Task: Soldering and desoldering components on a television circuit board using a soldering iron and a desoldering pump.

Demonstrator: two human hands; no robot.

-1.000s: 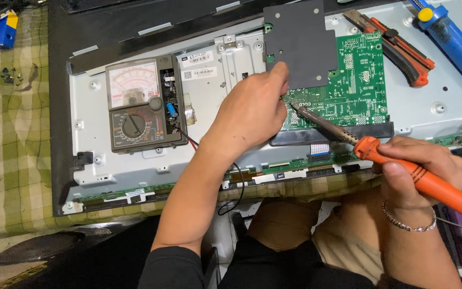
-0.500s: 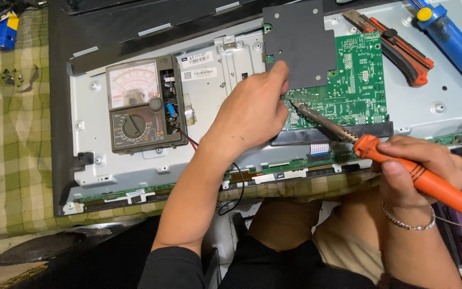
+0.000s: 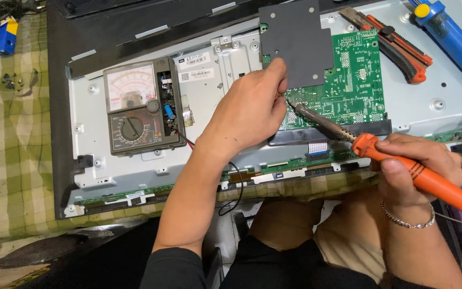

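Two bare hands over opened metal chassis (image 3: 108, 176). Left of centre: analog multimeter (image 3: 137, 107) flat on chassis. Centre: left hand (image 3: 249, 109) palm down, forearm rising from bottom centre, fingers curled, tips pressed at left edge of green circuit board (image 3: 356, 80); anything pinched hidden. Right: right hand (image 3: 418, 163) wrapped tight round orange soldering iron (image 3: 397, 160), tip touching board just beside left fingertips. Upper right: utility knife (image 3: 394, 43), blue tool (image 3: 450, 37).

Your bare grey metal back panel (image 3: 445, 101) right of the green circuit board (image 3: 354, 80) lies open; the brown analogue multimeter (image 3: 140, 107) and orange-handled utility knife (image 3: 397, 43) block the sides.
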